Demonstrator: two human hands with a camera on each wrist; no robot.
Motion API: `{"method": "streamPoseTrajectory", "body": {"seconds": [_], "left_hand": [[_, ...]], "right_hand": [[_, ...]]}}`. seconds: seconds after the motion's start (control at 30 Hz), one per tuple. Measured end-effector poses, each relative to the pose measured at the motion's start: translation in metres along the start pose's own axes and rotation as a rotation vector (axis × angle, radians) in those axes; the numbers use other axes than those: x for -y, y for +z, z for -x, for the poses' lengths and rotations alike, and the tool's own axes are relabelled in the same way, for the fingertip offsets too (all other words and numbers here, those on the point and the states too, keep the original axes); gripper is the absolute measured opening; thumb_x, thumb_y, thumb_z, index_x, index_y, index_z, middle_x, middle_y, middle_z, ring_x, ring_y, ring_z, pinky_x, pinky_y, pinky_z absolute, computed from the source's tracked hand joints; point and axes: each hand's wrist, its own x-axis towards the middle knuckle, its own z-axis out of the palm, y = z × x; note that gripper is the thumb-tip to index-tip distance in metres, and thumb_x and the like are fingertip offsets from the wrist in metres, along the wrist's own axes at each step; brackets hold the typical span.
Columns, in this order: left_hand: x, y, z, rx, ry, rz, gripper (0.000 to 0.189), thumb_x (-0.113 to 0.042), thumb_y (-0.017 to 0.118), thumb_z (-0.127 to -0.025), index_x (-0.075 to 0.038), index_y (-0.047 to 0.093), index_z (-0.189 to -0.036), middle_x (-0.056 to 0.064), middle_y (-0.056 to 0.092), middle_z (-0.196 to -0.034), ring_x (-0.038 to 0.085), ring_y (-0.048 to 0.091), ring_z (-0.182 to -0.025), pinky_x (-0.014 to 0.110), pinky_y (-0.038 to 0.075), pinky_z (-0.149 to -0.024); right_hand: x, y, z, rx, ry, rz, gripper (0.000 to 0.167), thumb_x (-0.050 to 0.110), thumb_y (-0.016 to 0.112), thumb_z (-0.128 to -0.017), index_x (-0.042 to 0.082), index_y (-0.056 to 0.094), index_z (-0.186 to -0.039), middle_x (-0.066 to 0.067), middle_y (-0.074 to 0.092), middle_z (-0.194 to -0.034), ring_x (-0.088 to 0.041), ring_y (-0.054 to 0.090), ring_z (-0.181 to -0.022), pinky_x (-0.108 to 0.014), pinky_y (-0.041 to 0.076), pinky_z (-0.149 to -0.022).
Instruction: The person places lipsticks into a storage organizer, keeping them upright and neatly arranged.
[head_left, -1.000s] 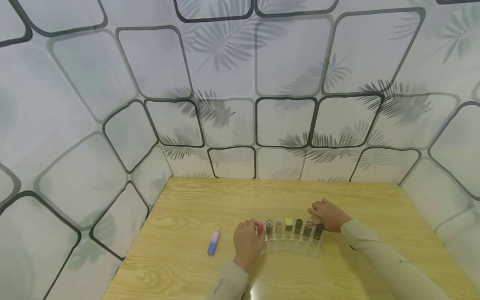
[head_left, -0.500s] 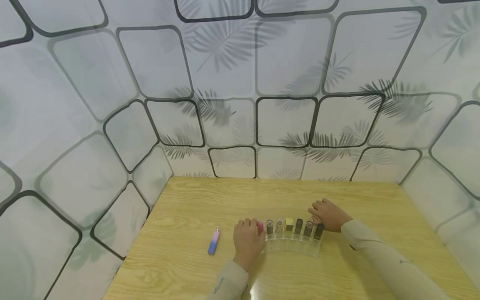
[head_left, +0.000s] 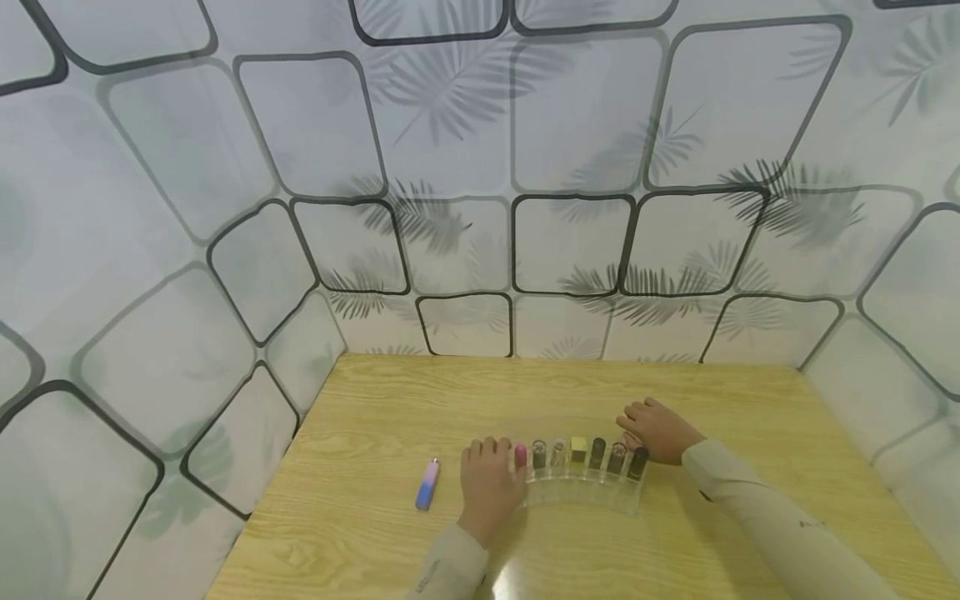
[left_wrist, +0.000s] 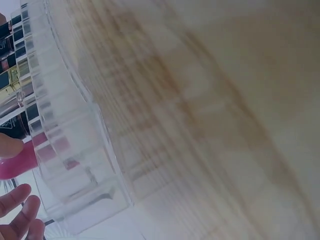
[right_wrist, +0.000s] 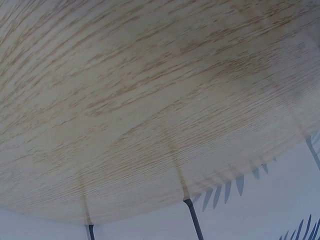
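A clear curved stepped lipstick rack (head_left: 581,492) stands on the table with several lipsticks upright in its back row. At its left end is a pink lipstick (head_left: 521,456), seated in a slot in the left wrist view. My left hand (head_left: 491,487) is right beside it, the thumb in front of the pink lipstick and the other fingers (left_wrist: 22,215) spread apart from it. My right hand (head_left: 660,431) rests at the rack's back right corner, near a black lipstick (head_left: 637,463), with fingers loosely bent. The right wrist view does not show that hand.
A pink-to-blue tube (head_left: 427,485) lies on the wooden table (head_left: 360,533), left of my left hand. A gold square-capped lipstick (head_left: 577,449) stands mid-row. Patterned walls (head_left: 465,250) border the table at the back and sides.
My left hand has shifted slightly left and loosened from the pink lipstick, which stays in the rack and shows more fully. The right hand has not moved.
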Motion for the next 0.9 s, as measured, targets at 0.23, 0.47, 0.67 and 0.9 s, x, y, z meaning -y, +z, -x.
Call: {"method": "streamPoseTrajectory", "body": {"seconds": [0.23, 0.47, 0.67, 0.9], "left_hand": [[0.011, -0.013, 0.001, 0.072, 0.007, -0.030, 0.034, -0.036, 0.075, -0.069, -0.011, 0.065, -0.089, 0.004, 0.064, -0.078, 0.020, 0.056, -0.072, 0.034, 0.047, -0.070], [0.024, -0.029, 0.002, 0.126, -0.003, -0.048, 0.045, -0.035, 0.081, -0.061, -0.010, 0.064, -0.094, 0.006, 0.065, -0.085, 0.022, 0.057, -0.079, 0.037, 0.048, -0.074], [0.036, -0.036, 0.005, 0.144, -0.026, -0.030, 0.044, -0.033, 0.081, -0.061, -0.010, 0.064, -0.095, 0.007, 0.065, -0.088, 0.024, 0.059, -0.081, 0.040, 0.048, -0.077], [0.055, -0.040, 0.010, 0.165, -0.046, -0.096, 0.045, -0.035, 0.081, -0.062, -0.010, 0.064, -0.095, 0.007, 0.067, -0.086, 0.025, 0.061, -0.080, 0.039, 0.049, -0.076]], "right_hand": [[0.001, 0.000, 0.000, 0.005, 0.003, 0.002, 0.050, 0.033, 0.009, -0.099, 0.013, 0.055, -0.092, -0.001, 0.051, -0.076, -0.016, 0.046, -0.066, -0.033, 0.038, -0.061], [0.001, -0.004, 0.000, 0.086, 0.009, 0.011, 0.014, 0.025, 0.051, -0.092, 0.012, 0.055, -0.096, -0.002, 0.054, -0.081, -0.017, 0.049, -0.070, -0.034, 0.040, -0.064], [0.003, -0.005, -0.001, 0.139, 0.027, 0.020, 0.028, 0.019, 0.073, -0.076, 0.012, 0.056, -0.098, -0.003, 0.055, -0.084, -0.018, 0.052, -0.073, -0.035, 0.042, -0.066], [0.003, -0.005, -0.001, 0.122, 0.020, 0.025, 0.034, 0.017, 0.077, -0.071, 0.012, 0.057, -0.098, -0.004, 0.056, -0.084, -0.018, 0.052, -0.074, -0.036, 0.042, -0.066]]}}
